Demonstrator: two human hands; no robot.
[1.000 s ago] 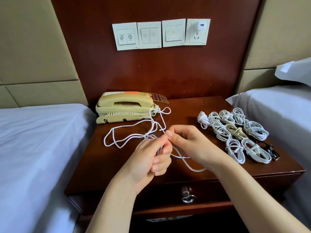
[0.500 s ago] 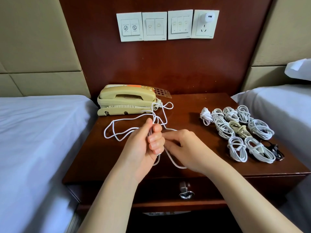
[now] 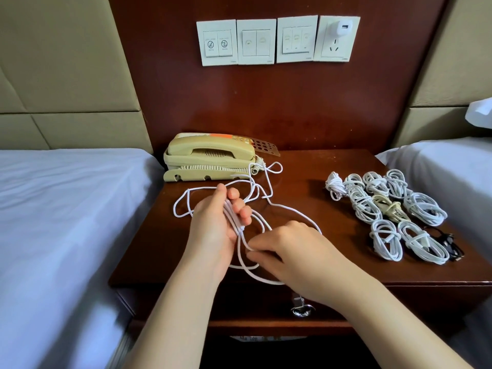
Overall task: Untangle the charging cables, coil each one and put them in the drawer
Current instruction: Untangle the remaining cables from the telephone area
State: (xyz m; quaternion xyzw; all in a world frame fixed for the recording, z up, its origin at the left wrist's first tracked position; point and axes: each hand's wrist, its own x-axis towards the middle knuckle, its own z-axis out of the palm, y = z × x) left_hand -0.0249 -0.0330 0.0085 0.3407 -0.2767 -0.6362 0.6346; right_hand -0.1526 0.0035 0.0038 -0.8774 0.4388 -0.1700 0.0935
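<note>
A long white charging cable (image 3: 269, 187) lies in loose loops across the wooden nightstand (image 3: 306, 166), reaching up to the phone. My left hand (image 3: 221, 222) grips several folded strands of it, palm turned right, fingers curled over them. My right hand (image 3: 287, 249) sits just below and to the right, pinching a strand near the front edge; a loop hangs under it. Several coiled white cables (image 3: 386, 209) lie in rows on the nightstand's right side, with a black cable (image 3: 450, 245) beside them. The drawer (image 3: 300, 307) below is closed, with a metal pull.
A beige telephone (image 3: 210, 158) stands at the back left of the nightstand. White beds flank it, the left bed (image 3: 66, 222) and the right bed (image 3: 439, 161). Wall switches and a socket with a white charger (image 3: 340, 29) are above.
My left hand has turned upright with more strands gathered in it. My right hand has dropped lower toward the front edge, drawing a loop of cable with it. The view moved closer.
</note>
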